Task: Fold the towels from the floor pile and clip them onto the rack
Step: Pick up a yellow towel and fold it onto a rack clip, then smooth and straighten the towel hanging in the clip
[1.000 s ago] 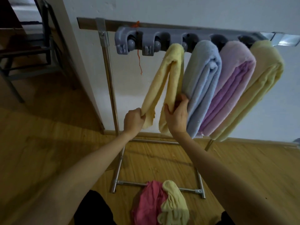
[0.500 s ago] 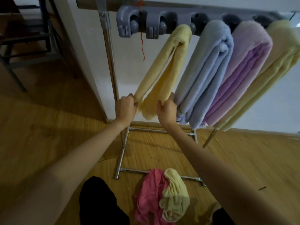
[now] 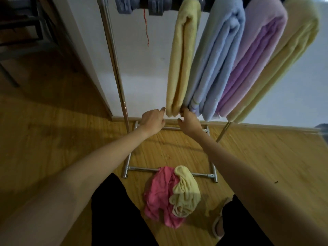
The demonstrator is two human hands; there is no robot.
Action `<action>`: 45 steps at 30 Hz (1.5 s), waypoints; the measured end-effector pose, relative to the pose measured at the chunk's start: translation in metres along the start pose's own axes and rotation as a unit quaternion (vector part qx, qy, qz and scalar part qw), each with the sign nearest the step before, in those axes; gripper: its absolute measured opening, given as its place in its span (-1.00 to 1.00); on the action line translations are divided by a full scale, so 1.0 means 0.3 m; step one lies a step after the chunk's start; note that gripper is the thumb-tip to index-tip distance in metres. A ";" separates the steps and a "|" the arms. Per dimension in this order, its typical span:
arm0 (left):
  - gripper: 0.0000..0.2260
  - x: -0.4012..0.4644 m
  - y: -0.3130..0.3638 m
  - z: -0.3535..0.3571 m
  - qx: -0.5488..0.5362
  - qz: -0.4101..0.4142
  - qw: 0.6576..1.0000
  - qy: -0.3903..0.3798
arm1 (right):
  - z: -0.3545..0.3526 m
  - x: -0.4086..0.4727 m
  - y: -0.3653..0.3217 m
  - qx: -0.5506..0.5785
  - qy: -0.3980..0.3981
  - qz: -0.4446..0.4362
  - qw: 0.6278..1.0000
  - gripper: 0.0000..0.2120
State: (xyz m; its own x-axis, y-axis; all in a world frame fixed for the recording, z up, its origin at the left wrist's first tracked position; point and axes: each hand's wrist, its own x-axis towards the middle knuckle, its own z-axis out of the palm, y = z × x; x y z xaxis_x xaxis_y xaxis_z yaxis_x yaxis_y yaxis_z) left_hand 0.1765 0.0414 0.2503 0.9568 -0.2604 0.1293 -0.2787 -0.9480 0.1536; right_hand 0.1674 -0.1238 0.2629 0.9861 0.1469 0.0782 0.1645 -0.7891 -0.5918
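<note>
A folded yellow towel point(image 3: 181, 64) hangs straight down from the grey clip bar point(image 3: 156, 6) on the metal rack point(image 3: 115, 68). Beside it hang a blue towel point(image 3: 213, 64), a lilac towel point(image 3: 252, 59) and a pale yellow towel point(image 3: 284, 64). My left hand point(image 3: 153, 120) is just left of the yellow towel's lower end, fingers relaxed, fingertips at its edge. My right hand point(image 3: 189, 121) is just below and right of that end, fingers loose, holding nothing. On the floor lie a pink towel point(image 3: 159, 194) and a pale yellow towel point(image 3: 186, 190) in a pile.
Two free clips point(image 3: 124, 6) show at the bar's left end, with a red thread point(image 3: 146, 27) hanging from it. The rack's base bars point(image 3: 142, 169) cross the wooden floor in front of the pile. My legs and a sandalled foot point(image 3: 219, 226) are below. A dark chair frame point(image 3: 21, 32) stands at left.
Both hands have let go of the yellow towel's two ends and dropped lower. The towel's halves, spread apart before, now hang together and straight. The view has tilted downward.
</note>
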 end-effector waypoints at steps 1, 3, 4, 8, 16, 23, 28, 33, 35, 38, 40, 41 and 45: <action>-0.57 -0.015 -0.005 0.033 -0.011 -0.003 1.000 -0.022 | 0.011 -0.023 0.035 -0.010 -0.024 0.002 1.000 -0.70; -0.52 -0.059 -0.018 0.103 -0.033 -0.022 0.997 -0.059 | 0.039 -0.078 0.110 -0.042 -0.077 0.022 0.996 -0.61; -0.52 -0.083 -0.023 0.141 -0.040 -0.039 0.996 -0.075 | 0.055 -0.108 0.148 -0.056 -0.106 0.040 0.992 -0.57; -0.42 -0.193 -0.022 0.315 -0.064 -0.114 0.976 -0.176 | 0.148 -0.241 0.324 -0.076 -0.190 0.105 0.973 -0.48; -0.34 -0.428 0.066 0.703 -0.048 -0.118 0.942 -0.310 | 0.404 -0.514 0.657 -0.141 -0.275 0.167 0.936 -0.32; -0.34 -0.512 0.137 1.001 -0.039 -0.092 0.919 -0.381 | 0.610 -0.603 0.838 -0.128 -0.331 0.204 0.912 -0.33; -0.44 -0.499 0.175 1.226 -0.060 -0.071 0.926 -0.367 | 0.756 -0.620 0.964 -0.136 -0.359 0.205 0.900 -0.38; -0.61 -0.512 0.211 1.378 -0.132 -0.110 0.929 -0.327 | 0.869 -0.611 1.036 -0.131 -0.366 0.198 0.900 -0.37; -0.68 -0.522 0.231 1.411 -0.185 -0.148 0.926 -0.293 | 0.900 -0.605 1.052 -0.131 -0.364 0.205 0.899 -0.36; -0.74 -0.526 0.253 1.448 -0.229 -0.182 0.919 -0.263 | 0.944 -0.594 1.072 -0.115 -0.362 0.203 0.903 -0.36; -0.79 -0.521 0.251 1.476 -0.220 -0.182 0.922 -0.263 | 0.966 -0.590 1.081 -0.103 -0.366 0.195 0.904 -0.38; -0.82 -0.516 0.249 1.490 -0.209 -0.183 0.924 -0.264 | 0.973 -0.589 1.084 -0.097 -0.367 0.194 0.904 -0.39; -0.84 -0.485 0.264 1.514 -0.206 -0.209 0.922 -0.252 | 0.968 -0.577 1.082 -0.097 -0.384 0.201 0.896 -0.41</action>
State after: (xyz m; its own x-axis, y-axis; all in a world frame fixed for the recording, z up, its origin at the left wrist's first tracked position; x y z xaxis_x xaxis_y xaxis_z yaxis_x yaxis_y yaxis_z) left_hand 0.0528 -0.0788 -0.2012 0.8755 -0.0378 -0.4818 0.2152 -0.8622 0.4586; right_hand 0.0426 -0.2321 -0.1756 0.6708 0.1365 -0.7290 -0.1245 -0.9482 -0.2921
